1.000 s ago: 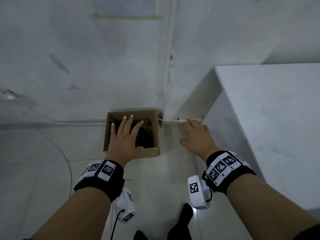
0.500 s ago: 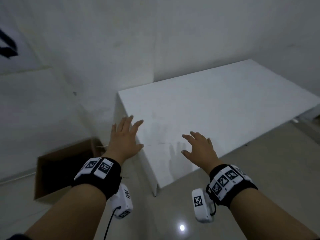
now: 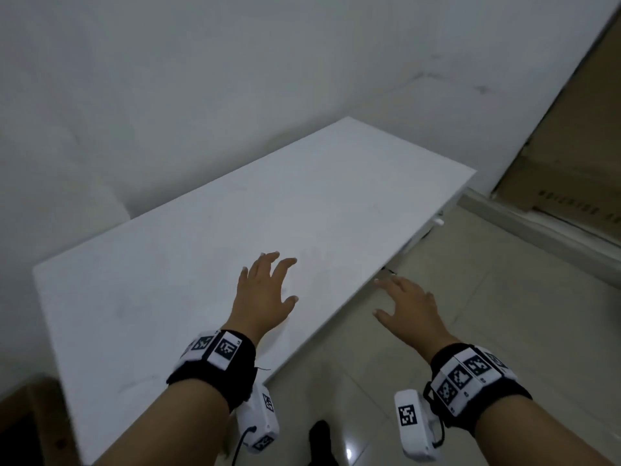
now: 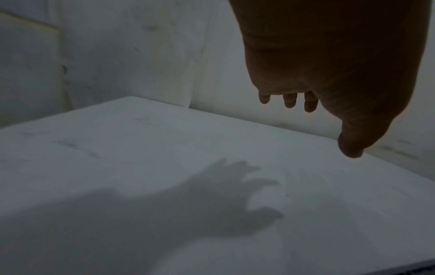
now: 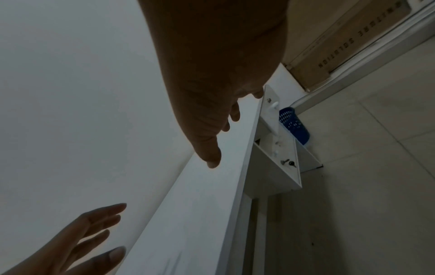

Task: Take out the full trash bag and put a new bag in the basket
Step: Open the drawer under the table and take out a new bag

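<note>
Fingers spread and holding nothing, my left hand (image 3: 265,290) hovers over the white table top (image 3: 208,230); its shadow falls on the table in the left wrist view, under the hand (image 4: 329,74). My right hand (image 3: 406,307) is open too, held over the floor just past the table's front edge. In the right wrist view a blue perforated basket (image 5: 294,126) stands on the floor under the far end of the table, beyond my right hand (image 5: 212,74). No trash bag shows in any view.
An open brown cardboard box (image 3: 30,425) sits on the floor at the table's left end. A white drawer unit (image 5: 275,167) with a key hangs under the table. A flat cardboard package (image 3: 578,146) leans at the right wall. Tiled floor (image 3: 504,331) lies to the right.
The view has swung right, from the cardboard box to the table. Both hands moved right with it: the left from above the box to over the table, the right past the table's front edge.
</note>
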